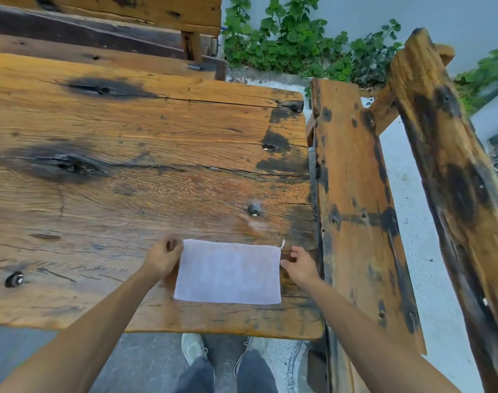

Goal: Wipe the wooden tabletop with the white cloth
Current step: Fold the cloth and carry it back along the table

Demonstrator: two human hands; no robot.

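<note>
left hand (162,258) pinching the cloth's left edge | cloth (228,272) lying flat on the tabletop (128,165) near its front-right corner | right hand (299,265) hovering released beside the right edge | risk: one-sided pull bunching cloth, snagging in cracks

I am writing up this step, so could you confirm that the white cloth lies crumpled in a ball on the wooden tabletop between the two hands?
Not quite: the head view shows the white cloth spread flat as a rectangle, not crumpled. It does lie on the wooden tabletop between the left hand and right hand.
</note>
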